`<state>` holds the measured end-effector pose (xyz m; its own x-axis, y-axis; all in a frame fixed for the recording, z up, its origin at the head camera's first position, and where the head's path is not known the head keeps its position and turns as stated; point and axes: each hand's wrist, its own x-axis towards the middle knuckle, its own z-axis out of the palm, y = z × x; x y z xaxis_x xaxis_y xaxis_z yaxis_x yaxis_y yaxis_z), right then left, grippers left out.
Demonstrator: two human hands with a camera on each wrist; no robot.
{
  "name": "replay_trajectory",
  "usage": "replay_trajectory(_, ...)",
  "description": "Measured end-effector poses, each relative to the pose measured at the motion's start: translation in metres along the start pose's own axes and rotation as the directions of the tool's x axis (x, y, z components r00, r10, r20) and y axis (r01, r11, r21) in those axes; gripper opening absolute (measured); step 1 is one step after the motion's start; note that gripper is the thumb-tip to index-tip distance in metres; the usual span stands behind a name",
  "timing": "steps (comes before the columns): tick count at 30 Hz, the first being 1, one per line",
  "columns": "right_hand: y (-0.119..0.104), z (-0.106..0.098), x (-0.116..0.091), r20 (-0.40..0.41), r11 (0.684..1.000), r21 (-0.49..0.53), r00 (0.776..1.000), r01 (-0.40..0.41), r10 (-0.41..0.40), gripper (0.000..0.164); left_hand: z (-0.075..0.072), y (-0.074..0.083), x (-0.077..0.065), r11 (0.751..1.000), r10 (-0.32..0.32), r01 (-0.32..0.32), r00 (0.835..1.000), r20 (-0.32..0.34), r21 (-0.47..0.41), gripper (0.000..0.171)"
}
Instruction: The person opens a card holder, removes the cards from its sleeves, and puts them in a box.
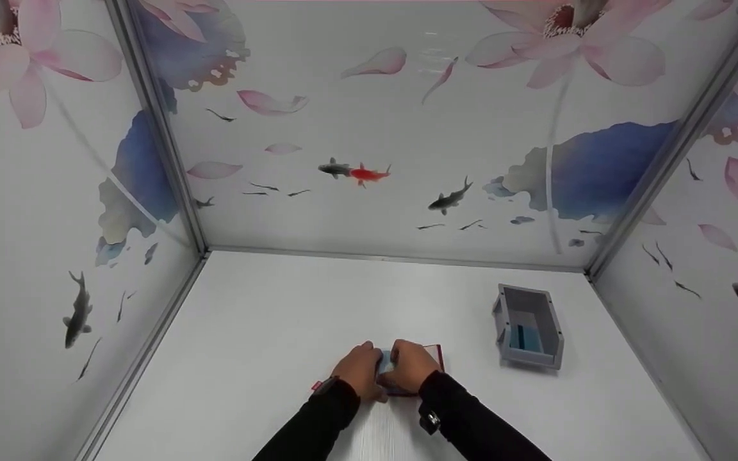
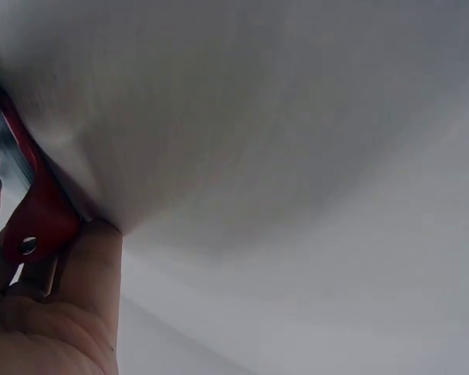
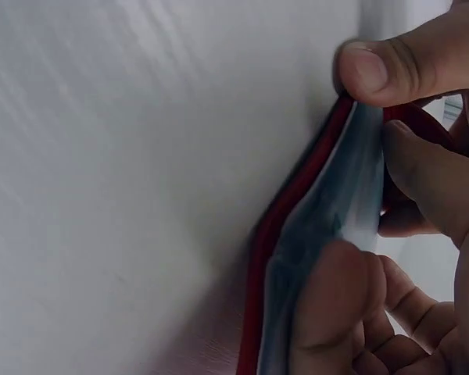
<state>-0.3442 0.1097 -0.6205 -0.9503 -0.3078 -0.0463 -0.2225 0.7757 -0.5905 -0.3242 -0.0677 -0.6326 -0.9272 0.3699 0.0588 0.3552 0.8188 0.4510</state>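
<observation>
A red card holder [image 1: 437,353] with clear plastic sleeves [image 3: 301,230] lies open low on the white table, partly covered by both hands. My left hand [image 1: 360,370] grips its left side. In the left wrist view, its fingers are round the red strap [image 2: 47,219] with a metal snap. My right hand [image 1: 412,366] is beside it, over the middle of the holder, its thumb and fingers pinching the sleeves. A light-blue piece shows between the hands. The right wrist view shows the sleeves slightly lifted and bent along the red cover.
A grey plastic bin [image 1: 556,323] stands on the table to the right, with a blue card [image 1: 533,339] bearing a dark stripe in it. White panels printed with flowers and fish enclose the table [image 1: 266,307] at the back and both sides, framed by metal edges.
</observation>
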Motion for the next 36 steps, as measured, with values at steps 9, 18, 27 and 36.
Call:
replay_trajectory(9, 0.002, -0.006, -0.005, -0.006, 1.000, -0.010, 1.000, 0.029, -0.029, 0.053, -0.001, 0.001, 0.002, 1.000, -0.007, 0.007, 1.000, 0.026, 0.005, 0.067)
replay_trajectory(18, 0.016, -0.003, -0.002, -0.008, 0.996, -0.035, 0.997, 0.082, -0.082, 0.078, -0.006, 0.003, 0.001, 0.999, 0.006, -0.007, 1.000, 0.023, 0.046, 0.071)
replay_trajectory(27, 0.025, -0.010, -0.001, -0.084, 0.997, -0.070, 0.996, 0.012, -0.018, 0.035, -0.007, 0.005, 0.000, 1.000, -0.007, 0.006, 1.000, 0.024, 0.016, 0.074)
replay_trajectory(36, 0.027, -0.028, -0.006, -0.151, 0.998, -0.052, 0.988, -0.031, 0.023, 0.028, -0.004, 0.003, 0.000, 1.000, -0.006, 0.006, 1.000, 0.025, 0.016, 0.076)
